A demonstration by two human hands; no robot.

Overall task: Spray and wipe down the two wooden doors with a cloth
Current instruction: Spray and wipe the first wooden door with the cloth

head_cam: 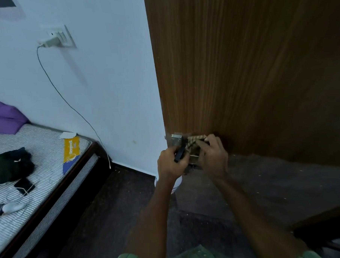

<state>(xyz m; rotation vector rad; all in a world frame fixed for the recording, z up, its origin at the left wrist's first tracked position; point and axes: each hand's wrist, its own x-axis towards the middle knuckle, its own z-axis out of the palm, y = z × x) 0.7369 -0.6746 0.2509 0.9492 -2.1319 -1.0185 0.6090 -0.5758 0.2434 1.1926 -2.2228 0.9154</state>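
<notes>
At the door's free edge: both hands are seen working at the lock fitting, viewed from the head camera; the area is motion-blurred.
Wooden door (250, 66): a brown, vertically grained panel is shown filling the upper right of the view, its edge set against the pale wall (104, 73).
Lock fitting (175, 141): a metal box is mounted at the door's edge, with a dark lever handle (180, 152) slanting down from it.
Left hand (171, 164): the fingers are curled closed around the dark lever handle.
Right hand (213, 156): the fingers are bent closed on a checked cloth (195, 140), which is pressed against the door just beside the metal box.
Cloth position: it is held between the right hand and the lock fitting, touching the door; how much of it is bunched under the palm cannot be told.
White object (176, 184): a rounded pale shape is partly hidden below the left wrist, near the door's foot; its identity cannot be told.
Floor (207, 205): a dark surface is flecked with light specks.
Bed (46, 163): a striped mattress is shown at left, carrying dark clothing (11, 165) and a phone (24, 186).
Charger (51, 42): it is plugged into a wall socket, with its cable (66, 100) hanging toward the bed.
</notes>
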